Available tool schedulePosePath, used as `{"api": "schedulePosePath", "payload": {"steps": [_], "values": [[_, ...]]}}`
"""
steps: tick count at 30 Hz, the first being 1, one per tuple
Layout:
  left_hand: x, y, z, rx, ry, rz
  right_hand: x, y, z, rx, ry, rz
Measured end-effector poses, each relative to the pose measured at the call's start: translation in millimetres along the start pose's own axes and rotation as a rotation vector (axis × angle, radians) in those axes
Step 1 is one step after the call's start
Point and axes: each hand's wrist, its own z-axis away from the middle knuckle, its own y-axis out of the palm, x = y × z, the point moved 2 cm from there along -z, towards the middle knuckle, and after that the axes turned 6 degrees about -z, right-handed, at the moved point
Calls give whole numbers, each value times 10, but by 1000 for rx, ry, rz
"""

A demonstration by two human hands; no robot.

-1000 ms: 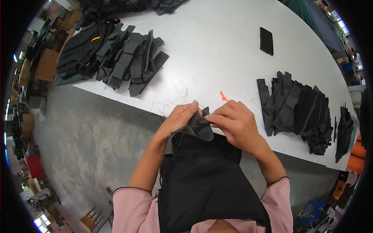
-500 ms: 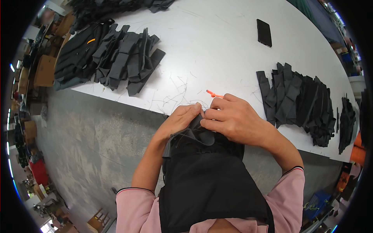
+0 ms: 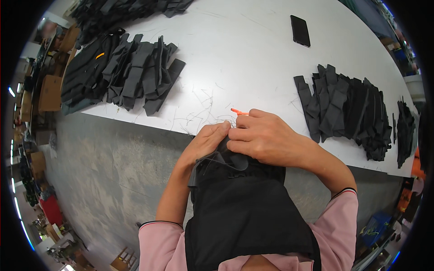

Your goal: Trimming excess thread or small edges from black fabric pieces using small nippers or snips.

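A black fabric piece (image 3: 239, 198) hangs from my hands down over my lap, just in front of the white table's near edge (image 3: 149, 124). My left hand (image 3: 205, 142) pinches its top edge from the left. My right hand (image 3: 266, 137) closes over the same edge from the right and holds a small orange tool (image 3: 238, 111), whose tip sticks out to the left above my fingers. The two hands touch at the fingertips. What lies under my right palm is hidden.
Stacks of black fabric pieces lie at the table's left (image 3: 131, 74), right (image 3: 348, 106) and far top (image 3: 131, 9). A black phone (image 3: 300, 30) rests at the far side. Loose thread scraps (image 3: 199, 113) litter the table before my hands. Grey floor (image 3: 95, 171) lies below left.
My right hand has swung leftward over the fabric's top edge, bringing the orange tool with it. My left hand has stayed pinched on the fabric.
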Motion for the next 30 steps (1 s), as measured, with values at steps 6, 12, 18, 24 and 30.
{"api": "schedulePosePath", "payload": {"steps": [6,12,18,24,30], "values": [[-6,-11,11,5,-36,5,-2,25,78,-13,76,-36],[-3,-26,-4,46,-35,15,-13,-44,176,-101,199,-123],[10,7,-20,13,-51,35,49,-5,80,-22,72,30],[-22,10,2,8,-45,38,61,65,157,-59,84,51],[43,-58,-42,-57,57,-131,34,133,424,-280,623,-398]]}}
